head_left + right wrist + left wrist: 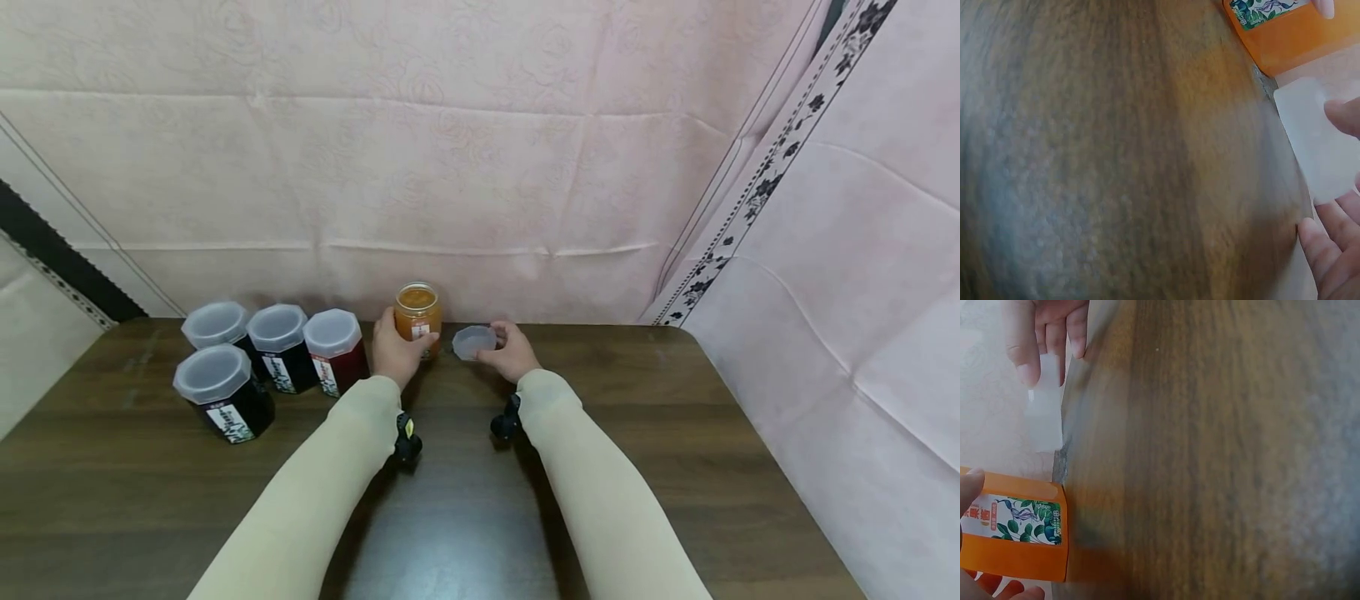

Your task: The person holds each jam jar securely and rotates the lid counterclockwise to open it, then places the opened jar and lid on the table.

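An orange jar stands uncapped near the table's back edge, its glass rim facing up. My left hand grips it from the left, thumb across the front by the label. Just to the right, my right hand pinches a translucent, many-sided plastic lid between thumb and fingers. In the right wrist view the lid is low at the table edge, a short gap from the jar. The thumb lies over its face while other fingers are behind and below it.
To the left stand several jars with translucent lids: a dark red one nearest my left hand, a dark one beside it, and another dark one closer to me. A pale cloth hangs behind the brown wooden table.
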Demonstrator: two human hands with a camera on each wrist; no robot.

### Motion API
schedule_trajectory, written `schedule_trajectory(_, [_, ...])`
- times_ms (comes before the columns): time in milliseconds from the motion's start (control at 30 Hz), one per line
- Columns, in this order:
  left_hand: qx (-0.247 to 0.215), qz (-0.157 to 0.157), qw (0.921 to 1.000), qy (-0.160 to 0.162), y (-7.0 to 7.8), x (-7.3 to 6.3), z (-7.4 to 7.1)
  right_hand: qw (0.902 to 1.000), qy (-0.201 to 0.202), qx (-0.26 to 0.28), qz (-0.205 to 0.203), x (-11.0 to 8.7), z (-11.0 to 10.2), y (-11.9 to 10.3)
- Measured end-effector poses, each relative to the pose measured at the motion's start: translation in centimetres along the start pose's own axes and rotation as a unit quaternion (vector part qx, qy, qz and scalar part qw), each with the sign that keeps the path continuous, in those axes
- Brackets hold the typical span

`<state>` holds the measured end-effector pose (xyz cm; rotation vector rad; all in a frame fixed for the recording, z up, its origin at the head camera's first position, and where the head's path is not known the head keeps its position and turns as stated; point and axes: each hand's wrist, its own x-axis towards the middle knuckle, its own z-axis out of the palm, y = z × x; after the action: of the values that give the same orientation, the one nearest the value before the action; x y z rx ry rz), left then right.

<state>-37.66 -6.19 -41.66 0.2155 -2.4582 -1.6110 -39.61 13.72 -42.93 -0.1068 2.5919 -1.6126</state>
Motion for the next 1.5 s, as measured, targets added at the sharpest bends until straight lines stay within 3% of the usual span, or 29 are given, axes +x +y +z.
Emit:
schedule_trajectory(1100, [0.004,0.005,1.0000,0.002,0.01,-0.32,-0.17,0.9992,0.001,-0.038,0.013,0.42,0.72,-0.34])
schedule_trajectory(1500, [0.020,0.009,0.9997,0.004,-0.09,-0.77,-0.26,0.9987,0.015,-0.048,-0.013,-0.22,0.45,-0.07])
